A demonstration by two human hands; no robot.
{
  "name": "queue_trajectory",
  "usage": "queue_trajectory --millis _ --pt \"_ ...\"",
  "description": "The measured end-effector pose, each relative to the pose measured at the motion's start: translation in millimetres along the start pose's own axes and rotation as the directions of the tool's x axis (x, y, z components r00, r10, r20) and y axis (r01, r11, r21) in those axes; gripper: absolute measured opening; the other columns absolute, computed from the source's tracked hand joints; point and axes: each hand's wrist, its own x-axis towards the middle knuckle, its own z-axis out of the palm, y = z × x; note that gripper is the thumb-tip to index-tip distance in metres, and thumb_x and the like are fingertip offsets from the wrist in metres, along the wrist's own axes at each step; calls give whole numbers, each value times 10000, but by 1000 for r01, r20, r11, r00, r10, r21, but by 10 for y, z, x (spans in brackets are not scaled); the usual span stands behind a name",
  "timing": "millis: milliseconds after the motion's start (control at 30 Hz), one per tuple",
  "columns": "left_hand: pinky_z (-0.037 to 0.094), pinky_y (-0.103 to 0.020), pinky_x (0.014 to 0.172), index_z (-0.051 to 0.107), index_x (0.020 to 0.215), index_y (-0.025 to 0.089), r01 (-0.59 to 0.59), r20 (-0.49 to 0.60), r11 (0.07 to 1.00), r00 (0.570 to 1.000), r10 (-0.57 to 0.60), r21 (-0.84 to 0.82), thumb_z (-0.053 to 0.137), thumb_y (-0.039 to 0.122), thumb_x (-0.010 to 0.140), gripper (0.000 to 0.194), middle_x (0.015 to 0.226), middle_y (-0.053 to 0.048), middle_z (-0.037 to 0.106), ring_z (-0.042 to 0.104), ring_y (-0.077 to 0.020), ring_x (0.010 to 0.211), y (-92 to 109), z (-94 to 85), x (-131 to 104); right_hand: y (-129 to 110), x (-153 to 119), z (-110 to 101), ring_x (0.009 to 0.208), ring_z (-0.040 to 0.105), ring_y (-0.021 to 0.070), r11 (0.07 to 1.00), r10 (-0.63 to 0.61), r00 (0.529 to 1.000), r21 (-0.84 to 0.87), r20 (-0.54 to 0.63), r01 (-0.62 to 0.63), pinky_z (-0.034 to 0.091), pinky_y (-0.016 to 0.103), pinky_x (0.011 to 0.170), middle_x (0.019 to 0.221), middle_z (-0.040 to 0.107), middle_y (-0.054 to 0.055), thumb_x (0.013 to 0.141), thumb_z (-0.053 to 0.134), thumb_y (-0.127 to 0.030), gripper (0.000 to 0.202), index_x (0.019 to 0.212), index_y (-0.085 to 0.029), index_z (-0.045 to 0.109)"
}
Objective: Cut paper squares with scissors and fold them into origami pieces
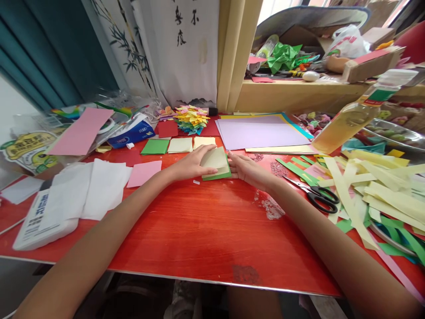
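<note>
A small stack of paper squares (215,160), pale yellow on top with green beneath, is held just above the red table (186,221). My left hand (192,163) grips its left side, thumb along the near edge and fingers at the far edge. Against the right edge presses my right hand (247,170), its fingers partly hidden by the stack. Just beyond lie a green square pile (155,146), a cream pile (180,145) and a pale yellow pile (204,141). A tiny white piece (196,182) rests near my left thumb.
Black-handled scissors (320,197) lie beside heaped paper strips (381,186) on the right. A bottle (358,113) stands behind them. Lilac sheets (262,132) and a colourful folded-paper bundle (191,119) are at the back. White tissues (104,188) and a pink square (144,173) lie left.
</note>
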Motion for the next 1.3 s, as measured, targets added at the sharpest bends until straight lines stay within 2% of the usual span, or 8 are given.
queue_trajectory --millis 300,500,933,1100,1200,1300 --pt "299 -391 1012 309 1342 225 50 59 999 997 -51 12 572 485 711 731 1416 -87 329 339 -275 1265 34 -2 -25 -19 -6 8 904 638 182 1000 16 1000 0 -13 -17 503 384 855 1045 661 98 912 383 -377 321 1100 -173 545" --pt "292 -368 1027 308 1338 210 39 45 998 998 -37 -56 570 471 727 714 1418 -89 332 329 -243 1282 13 -25 -21 -40 -14 25 906 636 162 1000 27 1000 -3 -14 -27 508 349 853 1123 628 100 916 378 -362 312 1094 -169 546" --pt "328 -389 1006 335 1297 192 -1 -42 960 999 -11 -280 603 428 726 673 1330 -117 424 400 -234 1224 -169 -50 50 -28 -2 78 819 643 157 998 22 993 -53 -117 -28 543 332 757 1079 632 113 897 419 -355 310 1102 -154 536" --pt "363 -379 981 321 1297 178 10 -21 930 1000 -19 -366 590 409 743 657 1326 -130 422 430 -222 1199 -144 1 45 -30 -3 123 838 632 162 991 40 968 -118 -247 -71 526 347 802 1047 636 97 841 531 -270 339 1162 -166 499" --pt "380 -373 964 326 1293 167 27 -9 939 999 -32 -343 570 400 757 634 1326 -133 422 440 -220 1188 -87 4 25 -28 -5 129 830 631 167 987 35 962 -142 -270 -76 520 360 809 997 648 84 822 555 -253 399 1203 -182 463" --pt "342 -361 1000 359 1281 172 40 24 978 999 -36 -205 562 417 755 615 1352 -110 392 393 -216 1224 -31 -29 2 -20 0 122 797 628 156 984 25 961 -163 -274 -72 524 336 784 955 652 67 812 555 -204 389 1190 -181 467"
